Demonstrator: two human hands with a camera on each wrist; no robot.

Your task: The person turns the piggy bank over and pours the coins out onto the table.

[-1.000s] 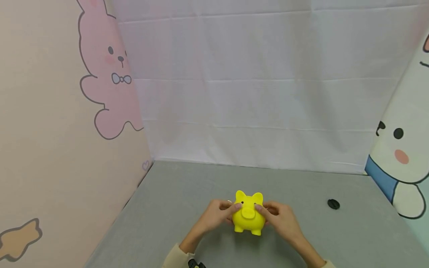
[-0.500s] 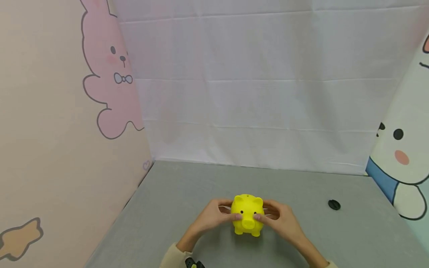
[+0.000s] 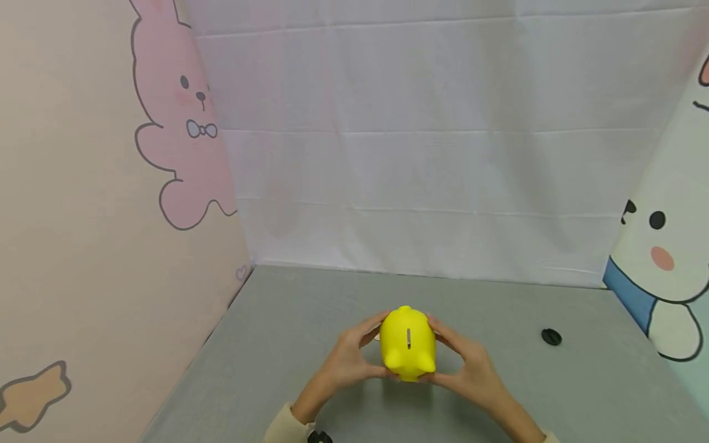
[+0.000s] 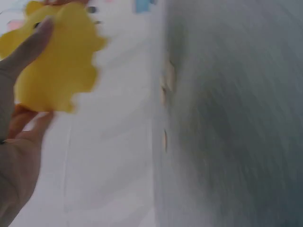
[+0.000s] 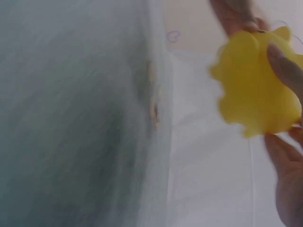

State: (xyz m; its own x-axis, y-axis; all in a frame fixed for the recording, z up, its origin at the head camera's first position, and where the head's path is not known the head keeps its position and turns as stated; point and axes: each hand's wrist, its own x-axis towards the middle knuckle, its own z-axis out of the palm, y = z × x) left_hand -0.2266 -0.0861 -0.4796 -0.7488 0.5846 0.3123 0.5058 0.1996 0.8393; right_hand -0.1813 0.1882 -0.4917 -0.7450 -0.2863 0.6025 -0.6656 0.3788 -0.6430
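Observation:
A yellow piggy bank (image 3: 408, 347) is held off the grey table between both hands, its back with the coin slot turned toward the head camera. On its left side, my left hand (image 3: 348, 360) grips it with thumb at the front and fingers toward the back. My right hand (image 3: 471, 366) grips the opposite side the same way. The left wrist view shows the piggy bank (image 4: 59, 61) side-on and slightly blurred, with the left thumb across its head. In the right wrist view, the right thumb lies near an eye of the piggy bank (image 5: 251, 85).
A round black plug (image 3: 551, 336) with a raised bar lies on the grey table (image 3: 310, 295) to the right. Several small pale objects (image 4: 170, 74) lie on the table beyond the hands, blurred. A white cloth (image 3: 421, 154) hangs behind, and printed walls flank the table.
Both hands have tipped the piggy bank, snout downward, from facing the head camera to showing its slotted back. The fingers have shifted with it. The black plug has stayed put.

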